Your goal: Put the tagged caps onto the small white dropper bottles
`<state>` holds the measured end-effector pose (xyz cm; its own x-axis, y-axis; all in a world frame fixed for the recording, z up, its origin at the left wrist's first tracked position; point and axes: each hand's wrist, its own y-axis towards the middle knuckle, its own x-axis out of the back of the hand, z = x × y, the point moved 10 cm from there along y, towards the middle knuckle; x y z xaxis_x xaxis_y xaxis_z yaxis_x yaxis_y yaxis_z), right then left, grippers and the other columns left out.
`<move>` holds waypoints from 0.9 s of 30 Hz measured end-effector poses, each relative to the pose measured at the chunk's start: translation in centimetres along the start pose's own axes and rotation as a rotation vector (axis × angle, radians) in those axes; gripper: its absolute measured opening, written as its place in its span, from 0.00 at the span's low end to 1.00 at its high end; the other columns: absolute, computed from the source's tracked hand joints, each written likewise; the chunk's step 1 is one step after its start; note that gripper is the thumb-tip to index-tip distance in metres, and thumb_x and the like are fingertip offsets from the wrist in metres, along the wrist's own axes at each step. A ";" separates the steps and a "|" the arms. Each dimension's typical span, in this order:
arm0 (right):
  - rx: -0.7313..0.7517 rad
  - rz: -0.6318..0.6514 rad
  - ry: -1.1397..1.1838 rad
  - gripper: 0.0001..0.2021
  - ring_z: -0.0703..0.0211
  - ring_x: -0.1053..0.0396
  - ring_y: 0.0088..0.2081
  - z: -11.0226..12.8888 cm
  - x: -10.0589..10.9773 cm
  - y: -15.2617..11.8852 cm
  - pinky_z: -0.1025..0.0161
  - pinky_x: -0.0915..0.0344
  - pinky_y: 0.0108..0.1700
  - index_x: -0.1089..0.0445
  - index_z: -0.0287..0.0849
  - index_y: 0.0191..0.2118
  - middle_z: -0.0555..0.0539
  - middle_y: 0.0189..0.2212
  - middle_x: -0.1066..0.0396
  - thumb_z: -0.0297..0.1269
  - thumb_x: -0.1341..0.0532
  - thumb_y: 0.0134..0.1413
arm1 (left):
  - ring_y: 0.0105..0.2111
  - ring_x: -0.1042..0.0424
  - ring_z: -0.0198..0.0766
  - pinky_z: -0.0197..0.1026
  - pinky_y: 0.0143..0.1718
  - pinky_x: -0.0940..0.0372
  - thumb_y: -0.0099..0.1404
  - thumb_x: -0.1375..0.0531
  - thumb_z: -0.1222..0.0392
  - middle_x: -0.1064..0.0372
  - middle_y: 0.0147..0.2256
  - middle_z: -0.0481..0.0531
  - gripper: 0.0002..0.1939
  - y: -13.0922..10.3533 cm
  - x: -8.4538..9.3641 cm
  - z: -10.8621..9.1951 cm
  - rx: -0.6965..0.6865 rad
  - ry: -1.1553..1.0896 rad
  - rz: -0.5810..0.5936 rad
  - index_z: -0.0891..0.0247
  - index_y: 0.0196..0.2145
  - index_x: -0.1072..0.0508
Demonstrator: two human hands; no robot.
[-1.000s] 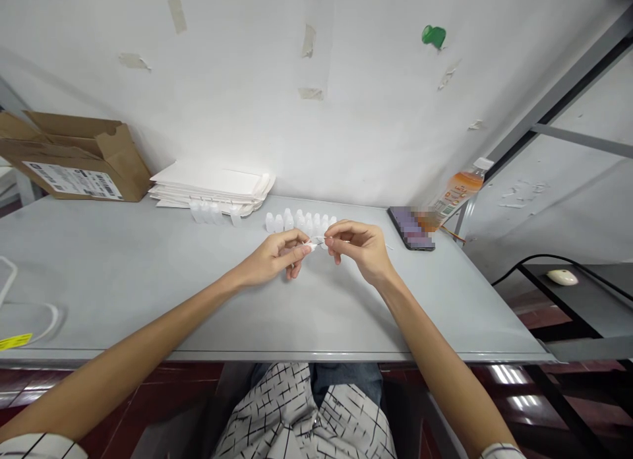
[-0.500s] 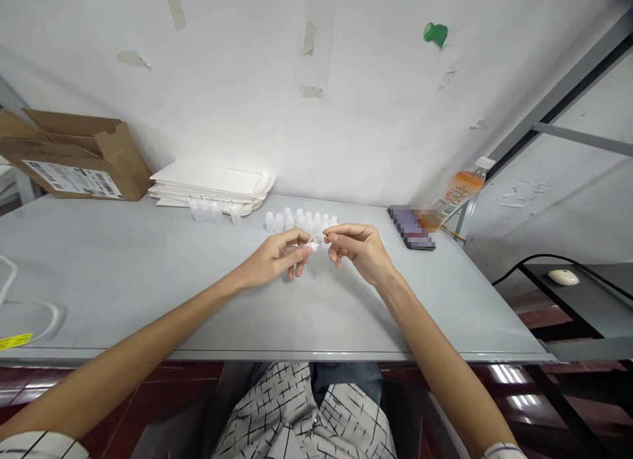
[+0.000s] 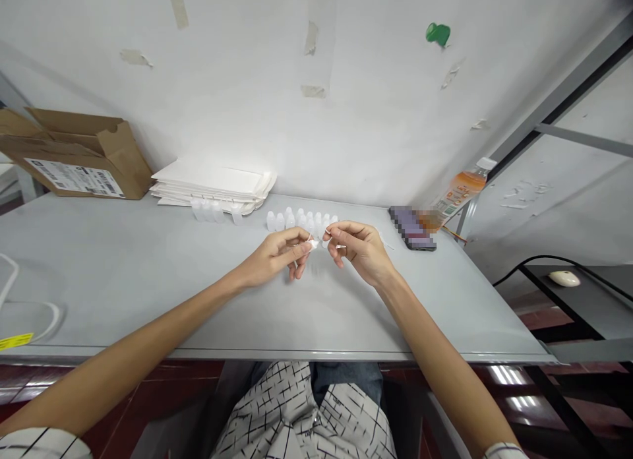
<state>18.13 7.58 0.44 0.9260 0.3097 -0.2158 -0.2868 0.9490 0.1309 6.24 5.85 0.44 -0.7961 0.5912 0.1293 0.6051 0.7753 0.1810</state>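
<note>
Both hands pinch tightly, left fingers [image 3: 299, 250] on a white piece [image 3: 314, 245], right fingers [image 3: 338, 236] on a strand [image 3: 328, 231], before the bottles [image 3: 290, 217], which a sudden slip might topple.

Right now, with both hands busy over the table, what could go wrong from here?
The small white piece pinched in the left hand could slip, since only fingertips seem to hold it.
Either the left or right hand might knock the small bottles just beyond.
The drink bottle, beside the phone, could fall onto it if bumped.
</note>
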 end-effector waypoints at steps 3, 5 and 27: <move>-0.007 0.013 0.011 0.11 0.64 0.31 0.24 -0.1 -0.3 0.0 0.67 0.36 0.20 0.23 0.41 0.32 0.46 0.32 0.25 0.43 0.30 0.48 | 0.20 0.31 0.31 0.37 0.24 0.35 0.70 0.44 0.50 0.37 0.25 0.44 0.13 0.0 0.0 -0.1 -0.015 -0.011 -0.014 0.64 0.39 0.33; -0.023 0.018 0.020 0.11 0.63 0.30 0.25 -0.3 -0.5 0.0 0.67 0.34 0.20 0.23 0.40 0.32 0.46 0.32 0.25 0.43 0.29 0.48 | 0.19 0.32 0.31 0.36 0.24 0.36 0.70 0.45 0.50 0.37 0.23 0.43 0.14 0.0 0.1 -0.1 -0.023 -0.004 -0.020 0.64 0.39 0.33; -0.020 -0.001 -0.012 0.12 0.57 0.24 0.31 -0.5 -0.7 0.0 0.65 0.28 0.25 0.24 0.40 0.33 0.46 0.29 0.24 0.43 0.30 0.49 | 0.18 0.32 0.31 0.37 0.25 0.35 0.72 0.47 0.50 0.36 0.23 0.43 0.13 0.1 0.2 0.6 -0.034 0.054 -0.018 0.64 0.40 0.34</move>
<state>17.38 7.37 0.07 0.9292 0.3079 -0.2044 -0.2905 0.9504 0.1111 6.16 6.20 -0.14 -0.8064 0.5640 0.1778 0.5911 0.7769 0.2168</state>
